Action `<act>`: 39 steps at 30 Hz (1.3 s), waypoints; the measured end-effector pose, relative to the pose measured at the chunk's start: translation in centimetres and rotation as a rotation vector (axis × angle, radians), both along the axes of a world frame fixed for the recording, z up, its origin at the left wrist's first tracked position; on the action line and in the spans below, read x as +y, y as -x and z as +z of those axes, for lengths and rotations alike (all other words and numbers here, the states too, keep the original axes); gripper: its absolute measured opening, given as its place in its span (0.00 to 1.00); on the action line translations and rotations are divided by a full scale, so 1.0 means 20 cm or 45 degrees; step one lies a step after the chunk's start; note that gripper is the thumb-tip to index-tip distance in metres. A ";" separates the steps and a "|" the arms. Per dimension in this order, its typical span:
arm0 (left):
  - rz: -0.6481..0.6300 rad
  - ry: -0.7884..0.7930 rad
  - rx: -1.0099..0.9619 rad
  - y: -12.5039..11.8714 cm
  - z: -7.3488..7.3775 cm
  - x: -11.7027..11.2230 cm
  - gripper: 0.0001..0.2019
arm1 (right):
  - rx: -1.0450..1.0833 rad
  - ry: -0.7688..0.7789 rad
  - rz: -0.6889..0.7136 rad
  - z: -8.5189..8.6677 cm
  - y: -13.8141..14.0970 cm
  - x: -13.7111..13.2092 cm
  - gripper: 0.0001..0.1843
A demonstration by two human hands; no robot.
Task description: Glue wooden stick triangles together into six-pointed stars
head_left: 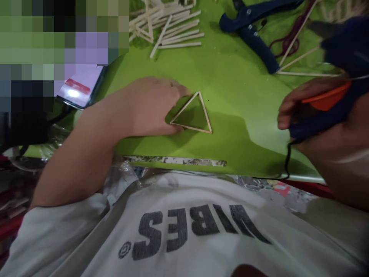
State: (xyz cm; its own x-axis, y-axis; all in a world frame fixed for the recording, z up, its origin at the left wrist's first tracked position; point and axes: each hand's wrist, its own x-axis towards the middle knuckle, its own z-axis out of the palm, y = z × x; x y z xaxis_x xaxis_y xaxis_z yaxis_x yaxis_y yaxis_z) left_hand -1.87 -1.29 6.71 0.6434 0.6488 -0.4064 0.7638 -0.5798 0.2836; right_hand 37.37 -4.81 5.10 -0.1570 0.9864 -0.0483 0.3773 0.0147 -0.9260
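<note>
A small triangle of thin wooden sticks [205, 115] lies flat on the green table [236, 96]. My left hand [150, 105] rests beside it, thumb and forefinger pinching its left sides at the top and the lower-left corner. My right hand [311, 111] is at the right edge, fingers wrapped round a dark blue glue gun [343, 77] with an orange trigger, held above the table. A black cord hangs from the gun.
A pile of loose wooden sticks [170, 27] lies at the back. Blue-handled cutters [253, 30] and a larger stick triangle [300, 54] sit at the back right. A lit phone [80, 88] lies at the left. The table's near edge has worn tape [173, 160].
</note>
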 end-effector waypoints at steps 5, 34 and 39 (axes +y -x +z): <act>0.012 0.080 -0.031 0.05 0.05 0.00 0.28 | 0.366 0.122 -0.270 0.04 0.23 0.01 0.29; 0.062 0.167 -0.086 0.12 -0.01 0.00 0.35 | 0.182 0.143 0.036 -0.16 0.26 0.14 0.34; 0.038 0.120 -0.094 0.13 -0.01 0.00 0.35 | 0.141 0.136 0.065 -0.17 0.23 0.13 0.32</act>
State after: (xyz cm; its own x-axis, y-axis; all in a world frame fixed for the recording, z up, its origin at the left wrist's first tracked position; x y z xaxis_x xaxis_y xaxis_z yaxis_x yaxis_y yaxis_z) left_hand -4.51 -1.33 6.45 0.6550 0.6292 -0.4185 0.7552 -0.5254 0.3919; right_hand 32.84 -2.14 1.77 -0.2171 0.9672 -0.1320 0.2740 -0.0693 -0.9592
